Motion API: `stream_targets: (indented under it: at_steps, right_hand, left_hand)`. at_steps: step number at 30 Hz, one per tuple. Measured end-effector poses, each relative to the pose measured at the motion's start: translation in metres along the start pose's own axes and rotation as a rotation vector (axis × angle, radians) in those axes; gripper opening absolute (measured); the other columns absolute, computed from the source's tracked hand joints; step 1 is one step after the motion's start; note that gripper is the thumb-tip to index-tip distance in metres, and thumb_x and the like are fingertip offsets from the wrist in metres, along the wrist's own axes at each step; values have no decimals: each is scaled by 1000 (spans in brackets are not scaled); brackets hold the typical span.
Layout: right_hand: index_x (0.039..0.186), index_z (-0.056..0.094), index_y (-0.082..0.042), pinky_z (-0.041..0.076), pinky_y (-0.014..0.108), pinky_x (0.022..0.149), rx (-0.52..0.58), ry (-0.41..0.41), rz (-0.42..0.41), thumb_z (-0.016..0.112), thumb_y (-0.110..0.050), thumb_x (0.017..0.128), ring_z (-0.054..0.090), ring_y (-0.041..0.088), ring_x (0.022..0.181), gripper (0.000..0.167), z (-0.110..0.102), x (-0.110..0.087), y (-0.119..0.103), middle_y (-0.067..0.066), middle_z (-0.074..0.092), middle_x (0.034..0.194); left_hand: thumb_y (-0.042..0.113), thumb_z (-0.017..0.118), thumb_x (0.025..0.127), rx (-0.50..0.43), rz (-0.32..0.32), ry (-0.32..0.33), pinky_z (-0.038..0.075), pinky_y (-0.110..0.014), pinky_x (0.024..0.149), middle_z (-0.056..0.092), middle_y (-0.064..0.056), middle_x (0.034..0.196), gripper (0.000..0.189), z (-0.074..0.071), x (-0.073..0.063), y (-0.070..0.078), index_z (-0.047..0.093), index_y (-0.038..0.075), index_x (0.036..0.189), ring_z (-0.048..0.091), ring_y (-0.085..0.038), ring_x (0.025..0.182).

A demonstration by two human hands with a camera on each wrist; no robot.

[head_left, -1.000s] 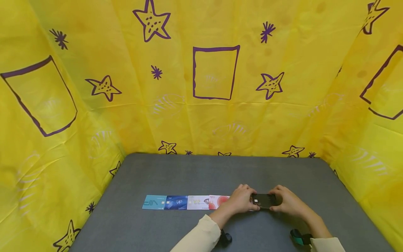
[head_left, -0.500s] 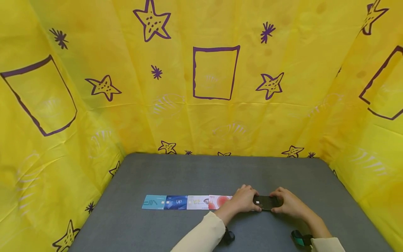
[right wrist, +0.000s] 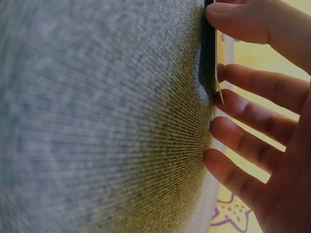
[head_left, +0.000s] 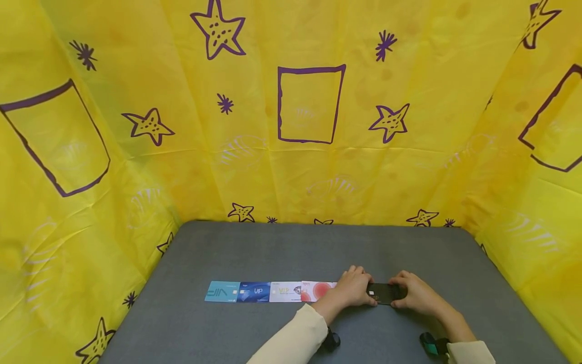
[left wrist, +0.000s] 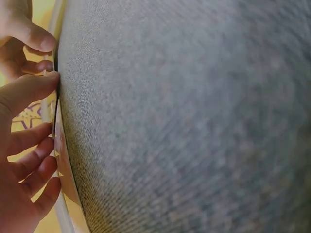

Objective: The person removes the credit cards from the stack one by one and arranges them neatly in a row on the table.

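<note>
A black bank-style card (head_left: 383, 293) with a small chip and gold lettering lies flat near the grey tabletop, right of a row of cards. My left hand (head_left: 349, 288) pinches its left end, thumb at the near edge and fingers at the far edge. The right hand (head_left: 417, 292) pinches the right end in the same way. Edge-on in the right wrist view, the card (right wrist: 216, 53) sits between thumb and fingers, its corner slightly bent. Leftward in the row lie a teal card (head_left: 222, 291), a blue card (head_left: 253, 292), a white card (head_left: 283, 291) and a red-and-white card (head_left: 315, 291), partly behind my left hand.
The cards rest on a dark grey table (head_left: 273, 253). Yellow cloth (head_left: 313, 177) printed with purple stars encloses it at the back and both sides. Dark straps hang at both wrists, a left strap (head_left: 332, 342) and a right strap (head_left: 432, 345).
Both hands and the black card have shifted slightly right and nearer over the first half second. Since then they have barely moved. More of the red-and-white card shows now.
</note>
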State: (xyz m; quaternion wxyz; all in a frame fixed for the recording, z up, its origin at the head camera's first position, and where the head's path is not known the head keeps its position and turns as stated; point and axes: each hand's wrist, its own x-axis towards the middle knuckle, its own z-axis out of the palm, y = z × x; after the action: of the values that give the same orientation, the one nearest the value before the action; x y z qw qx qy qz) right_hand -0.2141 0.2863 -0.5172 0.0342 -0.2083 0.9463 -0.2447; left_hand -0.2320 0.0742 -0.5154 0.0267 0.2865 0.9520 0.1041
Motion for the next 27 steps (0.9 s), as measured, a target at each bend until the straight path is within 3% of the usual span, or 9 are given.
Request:
stream_targets:
  at_steps: [12,27]
  right_hand:
    - [106,70,-6,43,29,72,-20,-5,-3,87,-28,67,51,15,86,48,0,0,-4,1,56,96]
    - [109,71,-7,42,28,72,-17,-23,52,87,-27,66,50,14,86,50,2,1,-5,-1,53,94]
  left_hand:
    - [48,83,70,2,31,-18,39,-21,74,61,10,105,50,0,-1,-7,70,28,113,50,-7,93]
    - [45,83,70,12,47,-16,38,-22,71,61,9,102,47,-5,-4,-9,70,25,110,51,-8,91]
